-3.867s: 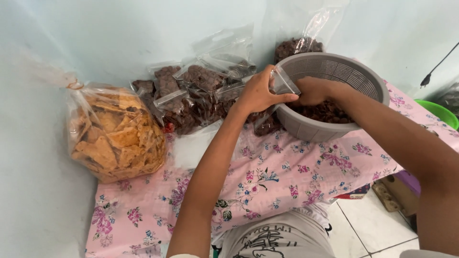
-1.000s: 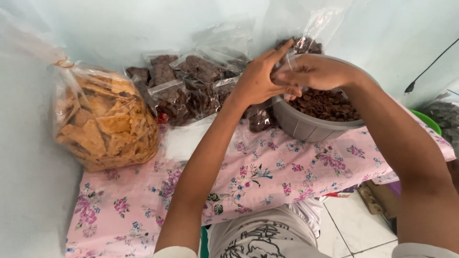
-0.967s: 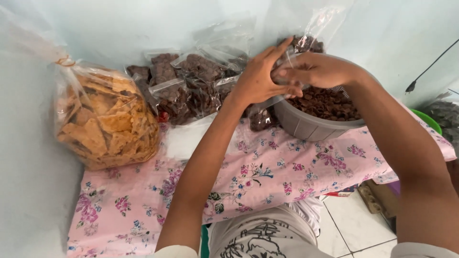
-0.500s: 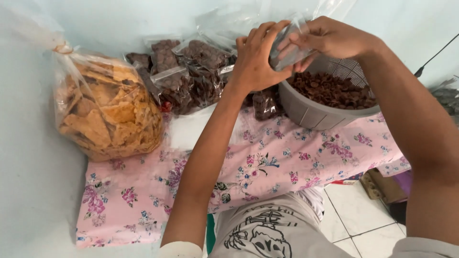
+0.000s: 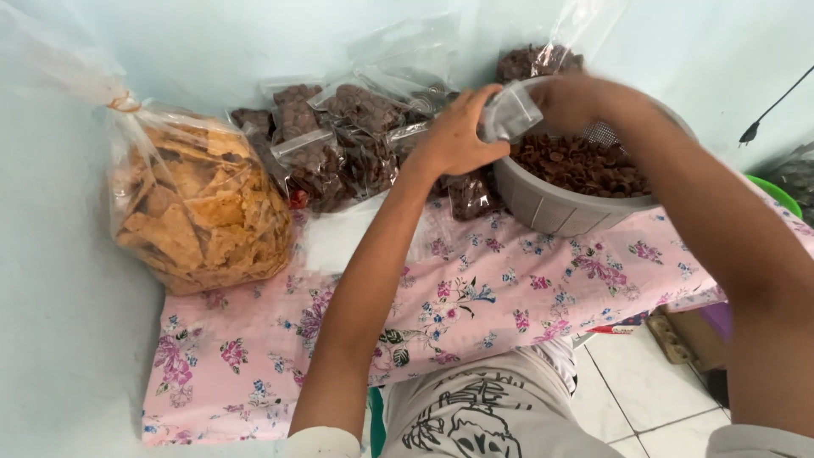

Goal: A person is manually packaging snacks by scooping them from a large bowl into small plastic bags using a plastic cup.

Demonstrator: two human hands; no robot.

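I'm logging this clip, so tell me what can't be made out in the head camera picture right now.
- Right hand: motion-blurred; its grip on the small clear plastic bag is unclear.
- Small clear plastic bag: crumpled between both hands; contents cannot be told.
- Grey plastic colander basket: far rim hidden by the right arm.
- Green plastic bowl: mostly hidden behind that arm.
- Left hand: fingertips hidden behind the bag.

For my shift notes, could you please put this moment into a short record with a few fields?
Left hand: left hand grips a small clear bag over the basket
Right hand: right hand at the bag's mouth, grip blurred
Basket: grey basket holding dark brown snacks
Behind: filled packets against the wall
Left side: large bag of orange chips
Surface: pink floral cloth
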